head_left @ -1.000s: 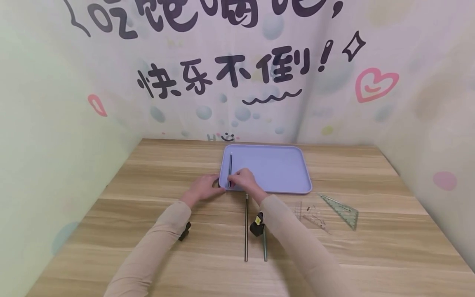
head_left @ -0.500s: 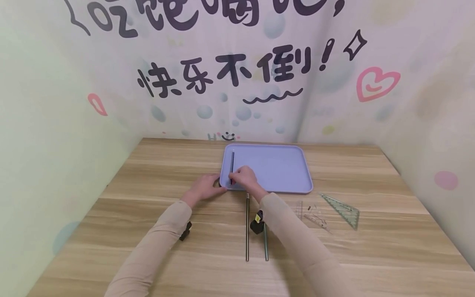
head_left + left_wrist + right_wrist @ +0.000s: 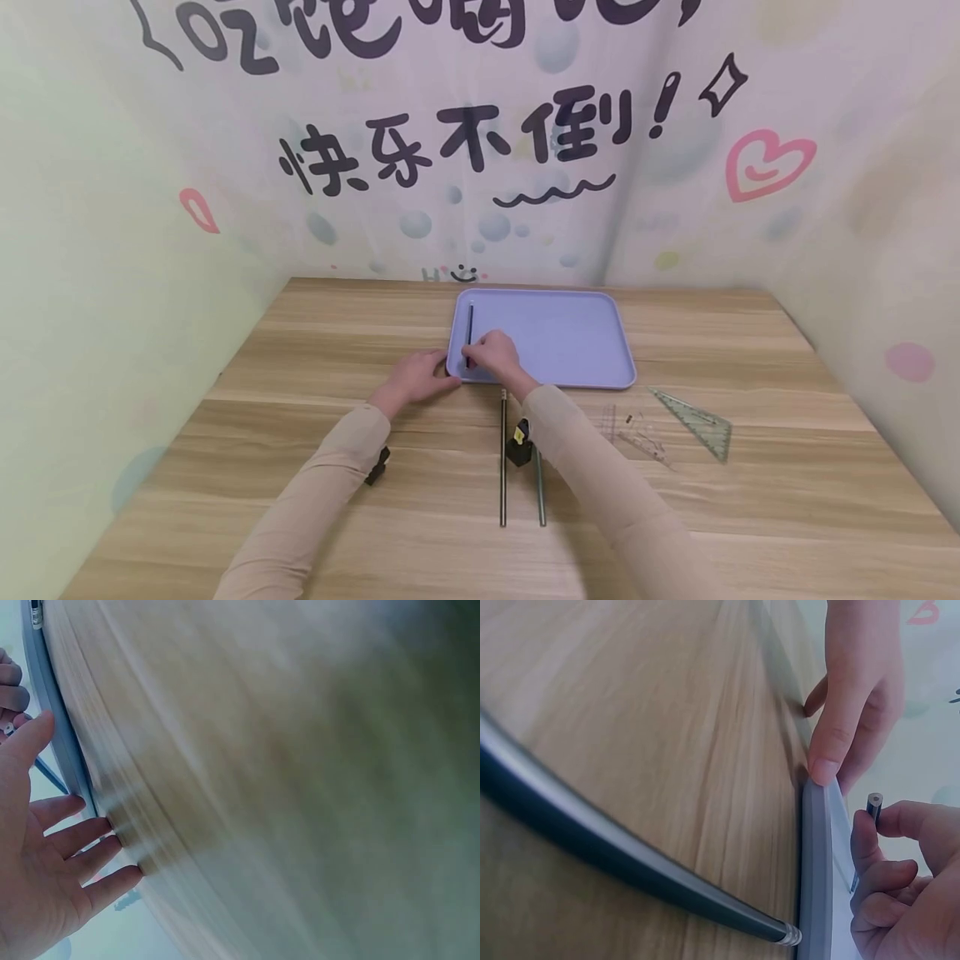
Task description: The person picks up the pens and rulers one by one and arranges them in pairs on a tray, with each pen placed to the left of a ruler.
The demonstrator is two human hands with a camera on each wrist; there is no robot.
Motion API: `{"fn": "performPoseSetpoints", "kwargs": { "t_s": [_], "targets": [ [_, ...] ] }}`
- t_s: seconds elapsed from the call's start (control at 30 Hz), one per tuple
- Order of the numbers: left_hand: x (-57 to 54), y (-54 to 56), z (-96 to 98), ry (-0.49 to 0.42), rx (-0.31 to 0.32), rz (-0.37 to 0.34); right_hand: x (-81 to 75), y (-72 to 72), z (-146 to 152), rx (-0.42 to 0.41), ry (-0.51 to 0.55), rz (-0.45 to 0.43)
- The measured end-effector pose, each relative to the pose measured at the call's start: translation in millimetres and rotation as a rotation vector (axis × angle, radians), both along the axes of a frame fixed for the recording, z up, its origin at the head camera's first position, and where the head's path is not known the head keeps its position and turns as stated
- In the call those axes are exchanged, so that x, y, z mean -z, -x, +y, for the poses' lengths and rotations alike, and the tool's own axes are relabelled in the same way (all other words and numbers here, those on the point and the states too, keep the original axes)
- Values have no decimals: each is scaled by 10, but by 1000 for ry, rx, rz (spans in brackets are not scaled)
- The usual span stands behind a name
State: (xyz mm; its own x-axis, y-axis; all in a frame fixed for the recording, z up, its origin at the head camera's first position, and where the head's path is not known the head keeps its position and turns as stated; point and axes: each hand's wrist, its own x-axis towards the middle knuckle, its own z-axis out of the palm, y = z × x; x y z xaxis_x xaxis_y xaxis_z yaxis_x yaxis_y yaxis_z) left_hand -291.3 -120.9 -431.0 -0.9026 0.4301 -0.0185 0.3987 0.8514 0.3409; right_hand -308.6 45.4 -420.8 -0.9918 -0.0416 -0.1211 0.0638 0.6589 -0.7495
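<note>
My right hand (image 3: 493, 354) pinches a dark pencil (image 3: 470, 321) between thumb and fingers, over the left side of a lavender tray (image 3: 555, 337). The pencil lies roughly parallel to the tray's left edge. In the right wrist view, the near end of this pencil (image 3: 874, 804) sticks out of the pinch. My left hand (image 3: 416, 377) is at the tray's front left corner, its thumb touching the rim. Its fingers look extended and spread in the left wrist view, beside the tray rim (image 3: 64, 735). Whether those fingers press on the tray, I cannot tell.
In front of the tray lie a dark pencil (image 3: 503, 467) and a green pencil (image 3: 542, 496), partly under the right wrist camera (image 3: 519, 446). To their right are a clear ruler (image 3: 608, 421), a clear set square (image 3: 643, 444) and a green set square (image 3: 699, 425). A printed curtain (image 3: 405, 242) hangs behind.
The pinched pencil has shifted slightly towards the tray's far edge with my right hand. My left hand keeps its place at the corner. The head view has drifted slightly.
</note>
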Motion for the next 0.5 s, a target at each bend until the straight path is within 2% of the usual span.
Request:
{"fn": "performPoseSetpoints", "kwargs": {
  "t_s": [0.27,0.5],
  "targets": [
    [3,5,1,14,-2,1,0,19,-4,-27,-80,-6],
    [3,7,0,18,0,6,50,78,-10,-31,-201,-15]
  ]
}}
